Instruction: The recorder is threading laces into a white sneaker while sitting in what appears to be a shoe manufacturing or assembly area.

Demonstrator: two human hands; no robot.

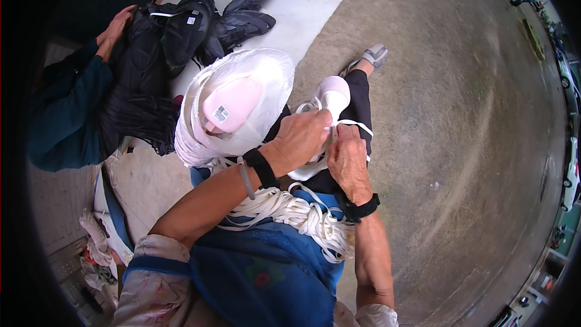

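Note:
A white shoe [334,95] with a pale pink toe end lies across my lap, its toe pointing away. My left hand [304,135] is closed at its lacing area, thumb and fingers pressed together on the shoe. Right beside it, my right hand [348,160] pinches at the white shoelace [358,123], which loops out over that hand to the right. The exact grip of the fingertips is partly hidden. A bundle of loose white laces [302,218] rests on my blue apron [260,272], under my wrists.
Left of the shoe stands an open white bag [279,68] holding pink-soled shoes [233,106]. Another person's hands [115,29] are at the far left, near black shoes [190,27] and a bunch of black laces [139,118]. Concrete floor [448,115] stretches right; parked vehicles [570,169] line its edge.

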